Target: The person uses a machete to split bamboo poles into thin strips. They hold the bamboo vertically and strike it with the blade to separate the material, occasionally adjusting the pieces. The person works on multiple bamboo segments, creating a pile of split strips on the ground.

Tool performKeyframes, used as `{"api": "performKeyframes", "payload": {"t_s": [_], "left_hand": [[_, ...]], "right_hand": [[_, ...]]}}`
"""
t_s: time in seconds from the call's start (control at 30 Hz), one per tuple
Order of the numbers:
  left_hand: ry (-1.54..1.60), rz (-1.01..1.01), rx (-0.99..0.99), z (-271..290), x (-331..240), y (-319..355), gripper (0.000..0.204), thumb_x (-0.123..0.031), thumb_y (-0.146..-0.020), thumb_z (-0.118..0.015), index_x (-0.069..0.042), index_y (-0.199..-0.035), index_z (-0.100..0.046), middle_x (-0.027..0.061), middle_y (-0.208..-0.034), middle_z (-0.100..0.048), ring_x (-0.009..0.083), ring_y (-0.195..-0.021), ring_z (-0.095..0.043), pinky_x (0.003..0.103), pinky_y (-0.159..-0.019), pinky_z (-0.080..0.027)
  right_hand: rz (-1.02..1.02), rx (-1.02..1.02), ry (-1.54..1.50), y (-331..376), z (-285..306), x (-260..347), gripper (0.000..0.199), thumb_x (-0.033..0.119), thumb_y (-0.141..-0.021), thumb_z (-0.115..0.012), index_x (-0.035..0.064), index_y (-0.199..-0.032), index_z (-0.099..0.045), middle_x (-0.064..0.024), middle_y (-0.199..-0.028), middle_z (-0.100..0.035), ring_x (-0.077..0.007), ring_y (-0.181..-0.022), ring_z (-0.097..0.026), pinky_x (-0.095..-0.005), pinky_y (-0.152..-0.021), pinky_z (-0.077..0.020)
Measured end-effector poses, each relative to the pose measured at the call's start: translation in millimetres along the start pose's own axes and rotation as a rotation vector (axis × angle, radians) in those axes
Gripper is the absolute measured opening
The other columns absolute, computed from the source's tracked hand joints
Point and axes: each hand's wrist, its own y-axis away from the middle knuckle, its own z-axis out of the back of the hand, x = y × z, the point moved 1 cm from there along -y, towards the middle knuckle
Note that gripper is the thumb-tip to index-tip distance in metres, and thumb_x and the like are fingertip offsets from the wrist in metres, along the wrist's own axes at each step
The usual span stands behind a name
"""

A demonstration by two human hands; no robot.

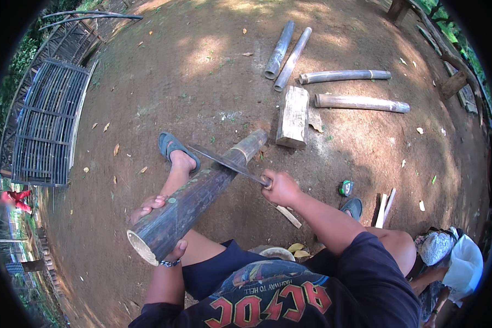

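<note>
Bare dirt yard [202, 82], shaded in patches, dry leaves scattered abt. Person sits low at near edge, legs out, blue sandal [172, 146] on the far foot, another sandal [353, 206] at right. Left hand [157, 229] cups the near open end of a thick dark bamboo pole [199, 198] from below, fingers wrapped up around its sides, closed grip on it. Pole runs diagonally from near-left up to far-right, its far end resting on the ground just beside a wooden chopping block [293, 116]. Right hand [280, 187] is fisted tight around the handle of a long machete [227, 162]; blade lies across the top of the pole, touching it abt two-thirds along, tip pointing left. Beyond the block, four cut bamboo lengths [333, 76] lie on the ground, two angled, two roughly level. Small green tape measure [346, 188] sits right of the machete hand. Thin split sticks [385, 206] near right. Slatted bamboo panel [46, 123] lies far left. Cloth bundle [437, 246] at near right edge.
</note>
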Motion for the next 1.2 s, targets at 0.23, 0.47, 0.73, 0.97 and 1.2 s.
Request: {"api": "performKeyframes", "payload": {"t_s": [0.23,0.47,0.73,0.97,1.2], "left_hand": [[0.041,0.014,0.074,8,-1,-8,0.091,-0.039,-0.063,-0.094,-0.011,-0.132,-0.041,0.0119,-0.125,-0.056,0.0275,-0.122,-0.054,0.049,-0.111,-0.041],[0.023,0.009,0.212,14,-2,-16,0.098,-0.042,-0.061,-0.095,-0.011,-0.135,-0.040,0.0121,-0.127,-0.052,0.0289,-0.124,-0.054,0.049,-0.111,-0.042],[0.170,0.070,-0.330,-22,-10,-10,0.089,-0.038,-0.077,-0.088,-0.004,-0.145,-0.041,0.0144,-0.147,-0.048,0.0314,-0.137,-0.048,0.051,-0.117,-0.038],[0.164,0.261,-0.651,-39,3,-11,0.073,-0.019,-0.085,-0.077,0.001,-0.146,-0.041,0.0154,-0.145,-0.049,0.0314,-0.134,-0.050,0.050,-0.117,-0.039],[0.211,0.081,-0.271,-21,6,-7,0.079,-0.019,-0.080,-0.077,-0.005,-0.147,-0.038,0.0133,-0.139,-0.051,0.0352,-0.135,-0.049,0.056,-0.120,-0.034]], "right_hand": [[0.039,0.009,-0.015,0,8,-3,0.033,0.024,-0.081,-0.069,0.0042,-0.106,-0.062,-0.0261,-0.093,-0.071,-0.0452,-0.092,-0.069,-0.0520,-0.085,-0.0553],[0.036,-0.036,-0.005,-11,4,-15,0.031,0.023,-0.080,-0.070,0.0044,-0.103,-0.063,-0.0262,-0.092,-0.070,-0.0465,-0.092,-0.068,-0.0527,-0.085,-0.0544],[-0.249,-0.122,-0.123,-11,-13,-50,0.036,0.025,-0.078,-0.072,0.0021,-0.105,-0.064,-0.0250,-0.094,-0.070,-0.0426,-0.091,-0.069,-0.0490,-0.085,-0.0539],[-0.148,-0.181,-0.058,5,-29,12,0.032,0.024,-0.080,-0.071,0.0027,-0.102,-0.063,-0.0260,-0.095,-0.070,-0.0449,-0.093,-0.068,-0.0514,-0.086,-0.0542],[0.021,-0.142,-0.094,23,-17,26,0.030,0.023,-0.082,-0.070,0.0034,-0.103,-0.061,-0.0262,-0.097,-0.071,-0.0467,-0.095,-0.068,-0.0526,-0.085,-0.0546]]}}
